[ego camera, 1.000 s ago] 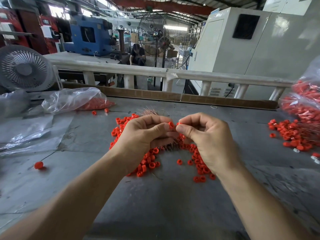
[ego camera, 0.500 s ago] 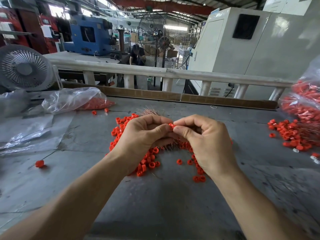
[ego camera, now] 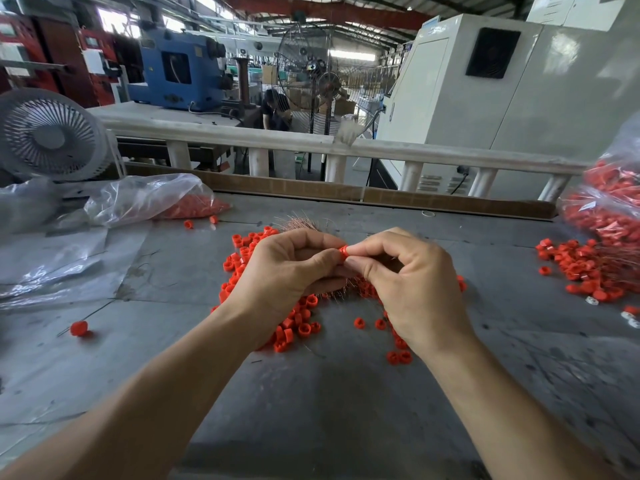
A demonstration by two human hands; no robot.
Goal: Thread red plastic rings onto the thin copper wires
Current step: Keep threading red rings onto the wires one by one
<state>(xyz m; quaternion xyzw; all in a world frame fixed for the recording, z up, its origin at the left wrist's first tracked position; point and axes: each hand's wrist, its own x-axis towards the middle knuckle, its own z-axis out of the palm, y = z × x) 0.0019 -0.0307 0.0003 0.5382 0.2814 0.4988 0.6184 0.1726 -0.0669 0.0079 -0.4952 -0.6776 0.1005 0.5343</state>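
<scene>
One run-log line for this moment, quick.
step: threading | left hand: holds wires | right hand: pinches red ring | loose rings: on table

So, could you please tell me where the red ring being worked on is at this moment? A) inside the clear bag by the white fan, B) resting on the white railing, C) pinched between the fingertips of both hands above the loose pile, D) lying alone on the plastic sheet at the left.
C: the red ring sits pinched where the left hand and right hand meet, above the loose pile.
</scene>
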